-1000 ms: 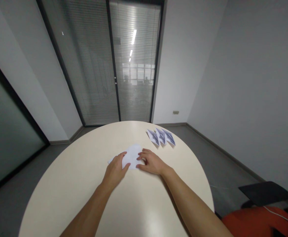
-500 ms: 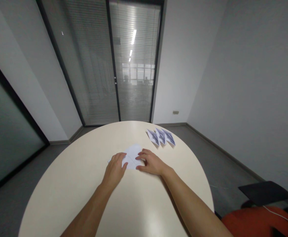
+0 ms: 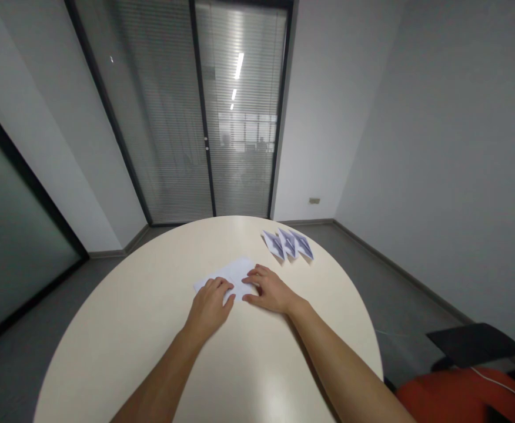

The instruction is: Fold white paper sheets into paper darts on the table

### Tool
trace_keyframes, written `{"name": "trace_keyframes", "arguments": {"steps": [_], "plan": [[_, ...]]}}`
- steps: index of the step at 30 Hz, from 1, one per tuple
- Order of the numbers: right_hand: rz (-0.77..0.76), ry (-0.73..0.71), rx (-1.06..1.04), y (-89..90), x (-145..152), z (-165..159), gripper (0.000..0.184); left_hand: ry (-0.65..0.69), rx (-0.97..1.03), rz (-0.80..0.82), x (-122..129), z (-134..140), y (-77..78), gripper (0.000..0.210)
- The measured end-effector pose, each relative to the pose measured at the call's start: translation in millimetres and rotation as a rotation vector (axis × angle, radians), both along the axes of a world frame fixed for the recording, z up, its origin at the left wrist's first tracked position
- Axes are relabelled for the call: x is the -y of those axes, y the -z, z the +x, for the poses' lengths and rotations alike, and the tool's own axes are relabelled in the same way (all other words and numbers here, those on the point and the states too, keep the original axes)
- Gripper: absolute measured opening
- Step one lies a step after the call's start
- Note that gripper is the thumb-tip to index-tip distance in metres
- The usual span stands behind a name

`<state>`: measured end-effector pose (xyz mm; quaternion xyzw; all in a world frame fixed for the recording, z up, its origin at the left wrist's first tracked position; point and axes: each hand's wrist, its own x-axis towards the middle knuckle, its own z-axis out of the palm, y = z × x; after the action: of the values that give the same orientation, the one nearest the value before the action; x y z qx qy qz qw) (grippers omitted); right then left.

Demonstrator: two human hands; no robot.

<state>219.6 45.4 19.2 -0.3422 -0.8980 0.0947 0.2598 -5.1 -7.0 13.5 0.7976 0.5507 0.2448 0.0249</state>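
Observation:
A white sheet of paper [image 3: 236,271] lies flat on the round table, with a fold line showing across it. My left hand [image 3: 212,299] rests on its left part, fingers stretched out and pointing toward the sheet's middle. On the right edge of the paper lies my right hand [image 3: 267,288], thumb and fingers apart and touching the sheet. Both hands partly cover the paper, so its full outline is hidden. Beyond my right hand stand three folded paper pieces [image 3: 287,244] in a row, white with grey-violet shaded inner faces.
The cream round table [image 3: 129,329] fills the lower view. At the lower right is a red chair seat [image 3: 455,396] with a black armrest [image 3: 475,343]. A glass door with blinds [image 3: 244,164] and grey walls stand behind the table.
My left hand has slid to the right across the paper, uncovering the sheet's left corner. My right hand has barely moved. The three folded pieces stay where they were.

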Motion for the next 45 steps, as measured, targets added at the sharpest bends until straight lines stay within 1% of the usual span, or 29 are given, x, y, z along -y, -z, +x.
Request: {"name": "trace_keyframes", "arguments": {"steps": [5, 10, 16, 20, 24, 29, 35, 37, 38, 42, 45], "plan": [[-0.073, 0.039, 0.043, 1.6, 1.5, -0.1, 0.052, -0.007, 0.013, -0.001, 1.6, 1.6, -1.7, 0.022], [-0.124, 0.054, 0.069, 3.3, 1.8, 0.0, 0.058, -0.035, 0.023, -0.006, -1.0, 0.4, 2.3, 0.024], [-0.145, 0.094, 0.099, 5.3, 0.6, 0.7, 0.064, -0.150, -0.061, 0.017, -4.9, -4.4, 9.9, 0.030], [-0.200, 0.133, 0.132, 2.2, 2.3, 0.5, 0.067, -0.241, -0.115, 0.032, -8.4, -8.4, 14.5, 0.033], [-0.223, 0.136, 0.147, -1.7, 3.7, 0.7, 0.067, -0.280, -0.139, 0.031, -10.8, -11.4, 17.1, 0.034], [-0.235, 0.136, 0.149, -2.1, 3.1, 1.3, 0.068, -0.322, -0.135, 0.034, -11.3, -12.6, 15.7, 0.040], [-0.225, 0.154, 0.128, 2.1, 1.8, 1.5, 0.066, -0.331, -0.095, 0.055, -10.6, -16.7, 8.5, 0.045], [-0.220, 0.161, 0.116, 3.6, 1.1, 2.0, 0.065, -0.314, -0.071, 0.057, -10.1, -17.3, 6.6, 0.046], [-0.216, 0.166, 0.110, 4.5, 0.6, 2.4, 0.064, -0.285, -0.055, 0.050, -9.8, -16.8, 6.0, 0.046], [-0.194, 0.201, 0.093, 9.7, -2.0, 3.4, 0.064, -0.057, 0.012, -0.008, -8.6, -9.2, 7.7, 0.037], [-0.176, 0.227, 0.091, 15.0, -4.4, 3.7, 0.066, 0.067, 0.041, -0.021, -7.1, -1.8, 12.2, 0.033]]}}
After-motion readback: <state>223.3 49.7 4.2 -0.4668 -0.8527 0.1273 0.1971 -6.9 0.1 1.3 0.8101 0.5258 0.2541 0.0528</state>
